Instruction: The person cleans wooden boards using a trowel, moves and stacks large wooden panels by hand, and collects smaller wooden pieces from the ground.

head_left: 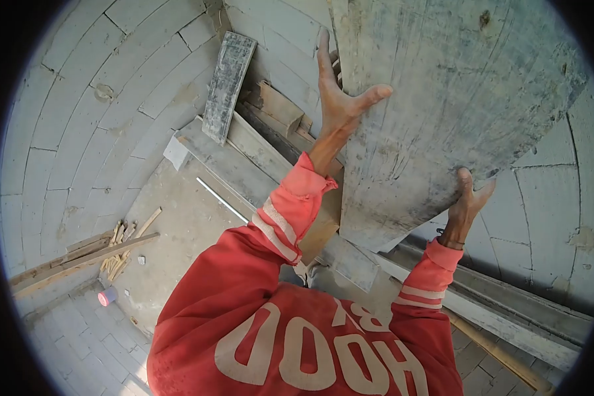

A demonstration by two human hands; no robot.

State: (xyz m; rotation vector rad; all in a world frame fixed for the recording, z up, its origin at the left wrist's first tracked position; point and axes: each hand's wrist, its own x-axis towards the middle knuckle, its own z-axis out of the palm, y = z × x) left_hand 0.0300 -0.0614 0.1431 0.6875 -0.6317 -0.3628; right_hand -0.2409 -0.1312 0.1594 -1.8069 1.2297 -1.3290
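A large, grey-stained plywood board (pixel 435 119) stands tilted in front of me and fills the upper right of the head view. My left hand (pixel 340 102) grips its left edge, thumb on the near face and one finger stretched upward; the other fingers are partly hidden behind the edge. Lower down, my right hand (pixel 467 204) holds the board's lower right edge. Its thumb presses the near face, and most of its fingers are out of sight behind the board.
Block walls (pixel 132 86) surround the space. A narrow dusty plank (pixel 228 89) leans in the corner above stacked boards (pixel 224 162). Long beams (pixel 501 307) lie at the right. Wooden sticks (pixel 122 251), a pink-ended roll (pixel 107 296) and a white rod (pixel 222 200) are on the left.
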